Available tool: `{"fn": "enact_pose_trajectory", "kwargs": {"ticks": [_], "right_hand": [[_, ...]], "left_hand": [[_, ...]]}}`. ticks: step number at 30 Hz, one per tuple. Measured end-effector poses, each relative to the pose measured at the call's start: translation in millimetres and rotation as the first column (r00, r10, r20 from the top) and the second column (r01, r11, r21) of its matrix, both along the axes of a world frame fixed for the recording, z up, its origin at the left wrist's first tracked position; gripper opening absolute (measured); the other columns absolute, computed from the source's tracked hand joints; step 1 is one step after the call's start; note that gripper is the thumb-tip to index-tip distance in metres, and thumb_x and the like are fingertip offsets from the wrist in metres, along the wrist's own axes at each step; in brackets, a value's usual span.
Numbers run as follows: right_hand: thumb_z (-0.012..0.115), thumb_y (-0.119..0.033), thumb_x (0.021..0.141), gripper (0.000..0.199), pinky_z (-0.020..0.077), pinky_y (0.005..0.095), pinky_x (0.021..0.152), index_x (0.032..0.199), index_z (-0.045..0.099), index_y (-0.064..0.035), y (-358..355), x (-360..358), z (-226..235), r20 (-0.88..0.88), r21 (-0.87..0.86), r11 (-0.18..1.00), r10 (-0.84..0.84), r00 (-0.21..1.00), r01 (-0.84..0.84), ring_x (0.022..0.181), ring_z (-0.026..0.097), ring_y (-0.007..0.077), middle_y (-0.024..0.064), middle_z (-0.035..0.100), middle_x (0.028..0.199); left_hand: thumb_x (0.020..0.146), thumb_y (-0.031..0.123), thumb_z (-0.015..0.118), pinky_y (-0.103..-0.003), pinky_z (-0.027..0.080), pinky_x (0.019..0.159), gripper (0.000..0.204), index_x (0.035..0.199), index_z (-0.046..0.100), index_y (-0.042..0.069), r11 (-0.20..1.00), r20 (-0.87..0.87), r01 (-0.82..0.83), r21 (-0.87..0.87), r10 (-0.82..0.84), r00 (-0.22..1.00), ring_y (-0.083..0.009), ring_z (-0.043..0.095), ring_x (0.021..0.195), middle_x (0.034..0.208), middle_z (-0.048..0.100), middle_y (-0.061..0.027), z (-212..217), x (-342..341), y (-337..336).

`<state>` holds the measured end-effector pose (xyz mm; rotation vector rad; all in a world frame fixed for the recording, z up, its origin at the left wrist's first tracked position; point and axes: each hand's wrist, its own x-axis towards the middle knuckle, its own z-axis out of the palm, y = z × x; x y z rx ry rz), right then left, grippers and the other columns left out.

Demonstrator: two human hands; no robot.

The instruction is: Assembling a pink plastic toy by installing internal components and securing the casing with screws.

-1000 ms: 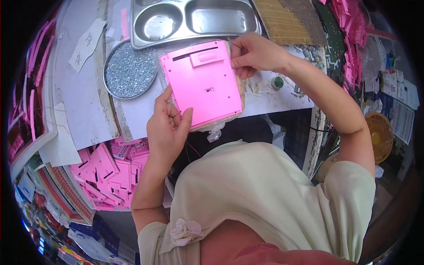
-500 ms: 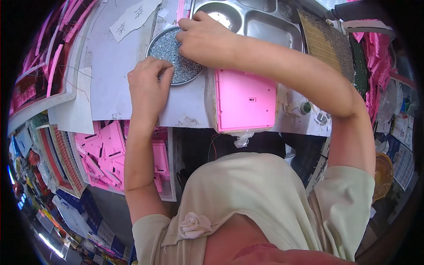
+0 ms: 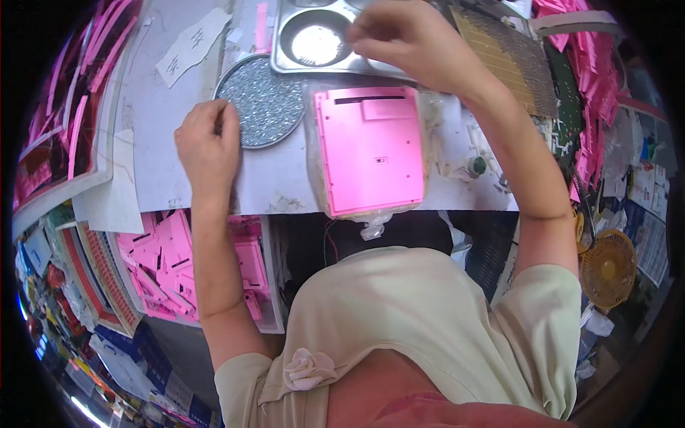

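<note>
A round tray (image 3: pixel 216 87) full of small silvery pieces, apparently screws, lies on the worktable. At its near left rim is my left hand (image 3: pixel 207 143), closed with thumb and forefinger together; whatever they hold is hidden. My right hand (image 3: pixel 410 39) hovers above a metal compartment tray (image 3: pixel 335 65), beside its round well. Its fingers are bent inward with slightly blurred tips, and I cannot make out anything in them. Between my arms a pink plastic panel (image 3: pixel 367 164) lies on a pad wrapped in clear plastic, touched by neither hand.
A paper slip (image 3: pixel 191 46) lies at the upper left. A bin of pink parts (image 3: pixel 160 264) stands below the table's left side. At the right are a bristly brown board (image 3: pixel 506 60), a small green item (image 3: pixel 477 167) and stacked pink pieces (image 3: pixel 581 85).
My right hand has left the round tray and moved right, over the compartment tray. My left hand's thumb has closed against its forefinger. The view has shifted, and more of the pink panel shows.
</note>
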<state>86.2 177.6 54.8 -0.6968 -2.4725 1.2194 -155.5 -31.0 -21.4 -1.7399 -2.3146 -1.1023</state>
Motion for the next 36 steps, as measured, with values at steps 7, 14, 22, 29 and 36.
{"fn": "enact_pose_trajectory", "kwargs": {"ticks": [7, 14, 22, 29, 36], "right_hand": [[0.075, -0.015, 0.091, 0.016, 0.0501, 0.0251, 0.070, 0.095, 0.074, 0.0008, -15, 69, -26, 0.199, -0.024, 0.985, -0.164, 0.966, 0.172, 0.072, 0.064, 0.0108, 0.0051, 0.070, 0.078], [0.077, -0.019, 0.089, 0.018, 0.0502, 0.0277, 0.066, 0.096, 0.076, -0.0024, -18, 67, -26, 0.224, 0.117, 0.990, -0.099, 0.969, 0.074, 0.072, 0.064, 0.0120, 0.0061, 0.071, 0.079], [0.080, -0.006, 0.084, 0.018, 0.0494, 0.0247, 0.063, 0.101, 0.077, -0.0012, -64, 55, 17, -0.210, -0.053, 0.985, 0.151, 0.966, -0.165, 0.073, 0.065, 0.0107, 0.0045, 0.071, 0.085], [0.085, -0.005, 0.079, 0.022, 0.0486, 0.0256, 0.060, 0.096, 0.072, 0.0002, -110, 52, 10, -0.110, -0.618, 0.769, 0.122, 0.986, -0.165, 0.066, 0.063, 0.0112, 0.0046, 0.070, 0.079], [0.082, 0.000, 0.079, 0.018, 0.0500, 0.0323, 0.060, 0.093, 0.071, -0.0007, -116, 57, 1, -0.354, 0.186, 0.957, 0.277, 0.893, -0.223, 0.069, 0.065, 0.0234, 0.0107, 0.070, 0.085]], "left_hand": [[0.094, 0.011, 0.066, -0.029, 0.044, 0.063, 0.014, 0.092, 0.068, -0.002, 0.999, 0.306, 0.004, -0.052, 0.012, 0.952, -0.0147, 0.055, 0.066, 0.076, 0.062, -0.0086, 9, 16, -6], [0.098, 0.010, 0.066, -0.026, 0.041, 0.063, 0.012, 0.095, 0.067, -0.002, 0.987, 0.611, 0.154, -0.042, -0.096, 0.785, -0.0069, 0.048, 0.069, 0.079, 0.060, 0.0001, 13, 45, -24], [0.101, 0.004, 0.065, -0.023, 0.050, 0.080, 0.009, 0.101, 0.069, -0.003, 0.906, 0.953, 0.410, 0.105, -0.209, 0.219, -0.0078, 0.061, 0.088, 0.094, 0.066, -0.0021, 49, 102, -40], [0.101, 0.009, 0.066, -0.023, 0.042, 0.066, 0.015, 0.101, 0.072, -0.004, 0.887, 0.985, 0.446, 0.119, -0.048, -0.166, -0.0065, 0.054, 0.071, 0.086, 0.070, -0.0067, 52, 121, -57], [0.100, 0.011, 0.066, -0.025, 0.035, 0.052, 0.016, 0.099, 0.073, -0.004, 0.892, 0.998, 0.453, -0.009, -0.020, 0.059, -0.0058, 0.045, 0.058, 0.079, 0.069, -0.0055, 59, 118, -55]]}}
